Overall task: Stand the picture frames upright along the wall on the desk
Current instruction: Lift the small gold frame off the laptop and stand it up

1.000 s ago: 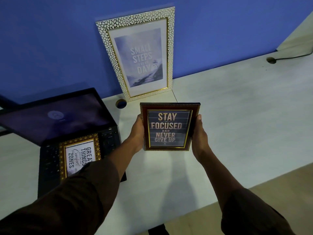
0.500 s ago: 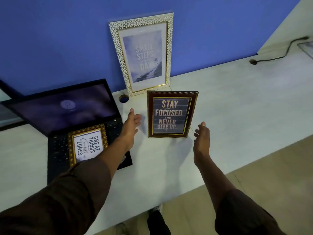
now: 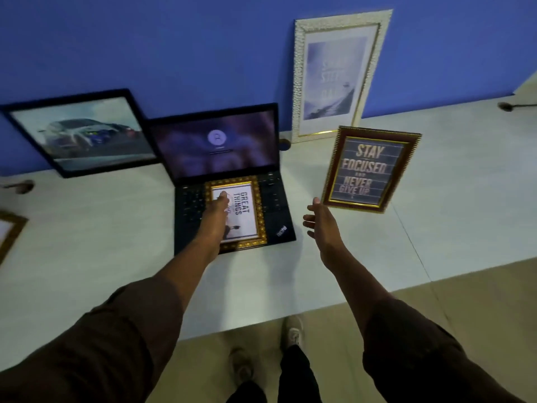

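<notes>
Head view: I'm seeing left hand lying flat on the gold frame atop laptop, gripping nothing; right hand hovering open, empty.

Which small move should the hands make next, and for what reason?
Probably close the left hand on the ornate gold frame with the "GREAT THINGS" print and lift it. It lies flat on the black laptop's keyboard, the open left hand is already over it, and the open right hand has let go of the standing dark red "STAY FOCUSED" frame.
</notes>
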`<state>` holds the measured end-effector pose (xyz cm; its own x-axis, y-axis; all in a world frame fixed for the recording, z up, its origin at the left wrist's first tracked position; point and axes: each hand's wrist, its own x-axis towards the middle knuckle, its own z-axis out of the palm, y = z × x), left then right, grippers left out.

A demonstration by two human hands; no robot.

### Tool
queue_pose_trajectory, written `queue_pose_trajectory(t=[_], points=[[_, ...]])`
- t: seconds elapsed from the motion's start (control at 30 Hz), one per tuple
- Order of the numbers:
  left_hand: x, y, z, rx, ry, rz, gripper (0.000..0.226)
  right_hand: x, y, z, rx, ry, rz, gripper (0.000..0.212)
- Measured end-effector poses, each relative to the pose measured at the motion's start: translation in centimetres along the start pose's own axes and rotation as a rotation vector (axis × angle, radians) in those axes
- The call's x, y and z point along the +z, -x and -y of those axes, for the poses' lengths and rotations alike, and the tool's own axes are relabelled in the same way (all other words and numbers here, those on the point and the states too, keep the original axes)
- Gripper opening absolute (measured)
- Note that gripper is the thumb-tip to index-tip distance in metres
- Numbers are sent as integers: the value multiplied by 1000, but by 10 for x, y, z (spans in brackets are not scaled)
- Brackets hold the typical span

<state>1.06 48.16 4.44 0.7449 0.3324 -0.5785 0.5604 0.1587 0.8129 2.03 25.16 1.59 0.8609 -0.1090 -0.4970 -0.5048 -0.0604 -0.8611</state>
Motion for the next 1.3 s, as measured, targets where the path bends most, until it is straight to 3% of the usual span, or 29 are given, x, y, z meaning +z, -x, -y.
queue_pose_trajectory(t=[0.13,0.23,0.37,0.6,0.73,0.8,0.97,1.07,1.2,1.3], points=[[-26,-2,3,-91,1,19,39,30,-10,4,-7,158,103,52],[-35,-10,12,-140,-89,-2,28,52,-29,9,-5,309,163,40],[-33,-19,31,-185,-104,-18,29,74,-59,2,40,451,243,34],[-28,-32,37,-228,-150,-99,31,97,-84,-5,0,574,331,25],[-30,-26,33,-260,-149,-90,23,99,-90,2,2,490,413,20],[-39,-23,30,-229,-182,-117,26,97,-85,15,-47,474,479,19],[-86,-12,1,-107,-157,-404,63,98,-73,65,-181,484,772,18],[-114,4,-22,-6,-223,-382,51,110,-63,102,-237,495,918,22],[-148,43,-39,122,-205,-206,35,147,-40,151,-354,541,1023,24],[-166,69,-40,179,-59,-301,35,179,-25,171,-305,349,1018,28]])
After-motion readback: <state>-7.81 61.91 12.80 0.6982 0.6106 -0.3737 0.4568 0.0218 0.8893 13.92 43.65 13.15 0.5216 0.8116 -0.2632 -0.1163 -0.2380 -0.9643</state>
